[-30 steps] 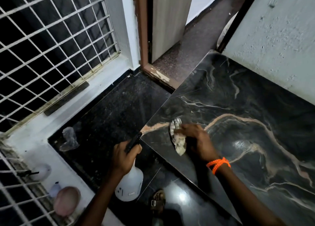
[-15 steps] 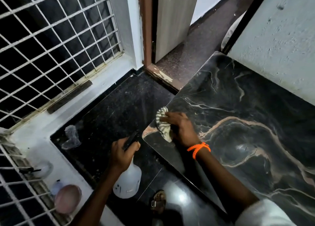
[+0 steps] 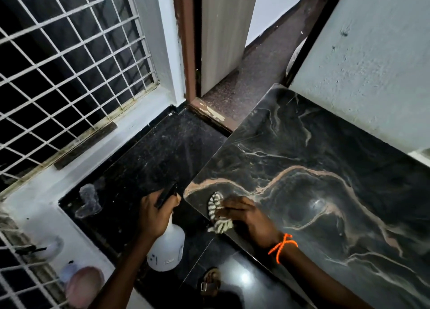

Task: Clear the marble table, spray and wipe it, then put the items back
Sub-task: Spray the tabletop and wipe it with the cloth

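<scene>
The dark marble table (image 3: 314, 169) with pale veins fills the right half of the view. My right hand (image 3: 246, 218), an orange thread round its wrist, presses a striped cloth (image 3: 217, 213) onto the table near its left front edge. Beside the table's corner, over the floor, my left hand (image 3: 156, 215) grips the neck of a white spray bottle (image 3: 166, 250) with a black trigger; the bottle hangs upright below the hand.
A crumpled clear plastic piece (image 3: 88, 200) lies on the black floor. A pink round object (image 3: 83, 285) and pale items (image 3: 52, 246) sit on the white ledge at lower left. A grilled window (image 3: 69, 52), an open door (image 3: 223, 36) and a sandalled foot (image 3: 209, 283) are also in view.
My right hand slid the cloth toward the table's left corner, then back along the front edge toward me. The left hand kept holding the spray bottle almost still.
</scene>
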